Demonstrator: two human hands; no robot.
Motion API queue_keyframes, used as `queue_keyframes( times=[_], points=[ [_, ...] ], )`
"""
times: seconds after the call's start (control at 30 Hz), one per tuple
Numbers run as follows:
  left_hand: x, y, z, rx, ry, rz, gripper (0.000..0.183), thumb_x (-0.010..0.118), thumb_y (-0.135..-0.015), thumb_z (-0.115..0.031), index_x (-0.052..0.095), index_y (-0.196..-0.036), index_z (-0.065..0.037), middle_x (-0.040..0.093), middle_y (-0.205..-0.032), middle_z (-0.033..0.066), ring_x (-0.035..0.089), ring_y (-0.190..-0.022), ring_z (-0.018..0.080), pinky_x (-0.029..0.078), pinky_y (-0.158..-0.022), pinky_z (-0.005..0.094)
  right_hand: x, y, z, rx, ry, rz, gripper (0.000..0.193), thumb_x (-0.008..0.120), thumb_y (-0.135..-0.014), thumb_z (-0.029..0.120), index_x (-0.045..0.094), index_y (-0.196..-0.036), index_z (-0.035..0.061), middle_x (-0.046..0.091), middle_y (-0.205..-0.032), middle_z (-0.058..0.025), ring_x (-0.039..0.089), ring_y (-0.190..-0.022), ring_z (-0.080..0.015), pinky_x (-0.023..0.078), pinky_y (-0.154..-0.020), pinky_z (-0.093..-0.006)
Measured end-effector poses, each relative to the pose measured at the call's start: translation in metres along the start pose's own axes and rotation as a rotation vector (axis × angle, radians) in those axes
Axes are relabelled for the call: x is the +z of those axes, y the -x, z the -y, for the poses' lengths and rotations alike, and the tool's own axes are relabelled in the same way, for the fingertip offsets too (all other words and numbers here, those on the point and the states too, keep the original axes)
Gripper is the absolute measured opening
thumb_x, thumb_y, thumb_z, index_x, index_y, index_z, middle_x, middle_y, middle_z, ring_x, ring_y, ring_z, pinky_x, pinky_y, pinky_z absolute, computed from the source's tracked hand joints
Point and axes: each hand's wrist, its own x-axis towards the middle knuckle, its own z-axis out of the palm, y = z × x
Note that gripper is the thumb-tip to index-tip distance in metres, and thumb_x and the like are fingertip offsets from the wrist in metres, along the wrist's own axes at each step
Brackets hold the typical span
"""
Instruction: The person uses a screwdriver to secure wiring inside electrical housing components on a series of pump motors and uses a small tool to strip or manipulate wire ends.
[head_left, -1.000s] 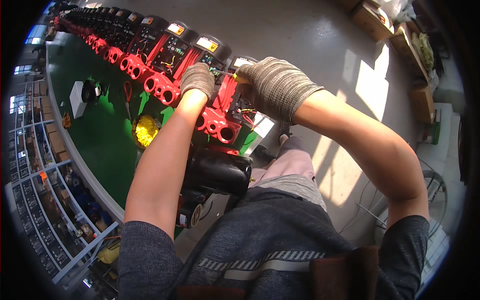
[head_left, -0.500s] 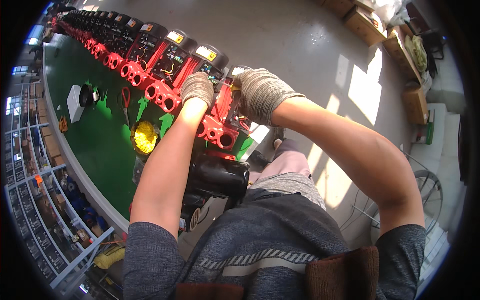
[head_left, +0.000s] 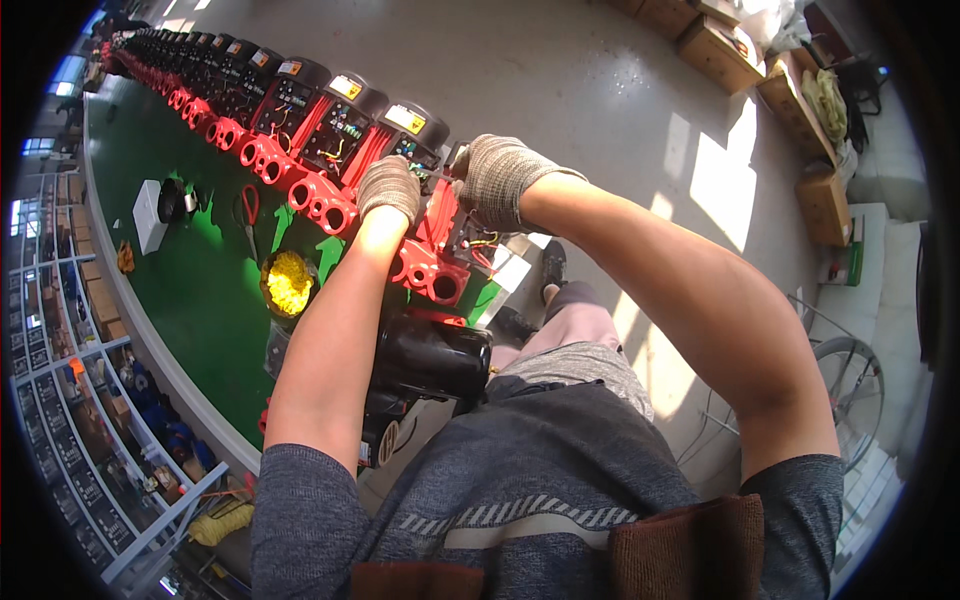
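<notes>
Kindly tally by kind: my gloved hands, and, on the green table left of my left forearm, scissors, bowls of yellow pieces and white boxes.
Left hand and right hand, gloved: 2
Scissors: 1
Bowl of yellow pieces: 1
White box: 1
Total: 5

This is a workshop, set up for assembling many pieces of one kind. A long row of matching units (head_left: 335, 135) runs along the green-topped desk (head_left: 180, 310) to the far left, each with red castings (head_left: 322, 205) and a black housing, several of them open on loose wires (head_left: 350, 148). Scissors (head_left: 250, 222) and a bowl (head_left: 266, 292) of small yellow pieces (head_left: 290, 280) share the desk. Metal racks (head_left: 75, 350) of stock stand at left; cartons (head_left: 825, 205) line the right side of the plain grey floor (head_left: 570, 90).
</notes>
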Motion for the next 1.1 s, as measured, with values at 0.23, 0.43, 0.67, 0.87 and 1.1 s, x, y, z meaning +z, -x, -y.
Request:
queue_keyframes(
  times=[0.23,0.43,0.67,0.87,1.1],
  points=[
    [0.003,0.001,0.004,0.021,0.023,-0.073,0.027,0.067,-0.085,-0.024,0.072,-0.107,-0.009,0.070,-0.102,0.0220,0.067,-0.098,0.0393,0.054,-0.089,0.0479,0.003,0.002,-0.007,-0.027,-0.149,-0.080,0.024,0.061,-0.084,0.019,0.076,-0.096,0.0038,0.072,-0.097,-0.0225,0.070,-0.090,-0.0372,0.056,-0.082,-0.0400],
    [0.008,0.000,0.008,0.035,0.037,-0.067,0.024,0.067,-0.085,-0.023,0.073,-0.103,-0.007,0.070,-0.099,0.0224,0.067,-0.096,0.0393,0.053,-0.087,0.0474,0.002,0.024,-0.021,-0.074,-0.250,-0.135,0.030,0.061,-0.085,0.022,0.073,-0.103,0.0009,0.071,-0.098,-0.0237,0.070,-0.093,-0.0368,0.055,-0.085,-0.0415],
    [0.009,0.001,0.012,0.051,0.056,-0.064,0.032,0.065,-0.087,-0.024,0.070,-0.114,-0.008,0.069,-0.106,0.0215,0.067,-0.100,0.0391,0.053,-0.091,0.0470,0.025,0.130,-0.088,0.080,-0.800,-0.142,0.047,0.062,-0.096,0.032,0.058,-0.134,0.0043,0.068,-0.117,-0.0225,0.067,-0.110,-0.0332,0.051,-0.095,-0.0388],
    [0.004,0.004,0.012,0.044,0.052,-0.091,0.027,0.068,-0.087,-0.025,0.072,-0.106,-0.006,0.071,-0.097,0.0207,0.068,-0.091,0.0377,0.053,-0.085,0.0442,0.060,0.161,-0.096,0.114,-0.895,-0.152,0.048,0.067,-0.094,0.028,0.057,-0.136,0.0074,0.069,-0.112,-0.0182,0.067,-0.101,-0.0244,0.052,-0.091,-0.0361],
    [-0.032,0.029,-0.007,0.102,0.330,0.033,0.021,0.068,-0.088,-0.015,0.069,-0.106,-0.005,0.072,-0.095,0.0194,0.070,-0.086,0.0289,0.055,-0.081,0.0386,0.076,0.165,-0.102,-0.011,-1.057,-0.218,0.050,0.066,-0.095,0.027,0.054,-0.141,0.0092,0.067,-0.119,-0.0147,0.064,-0.103,-0.0192,0.051,-0.093,-0.0345]
  ],
)
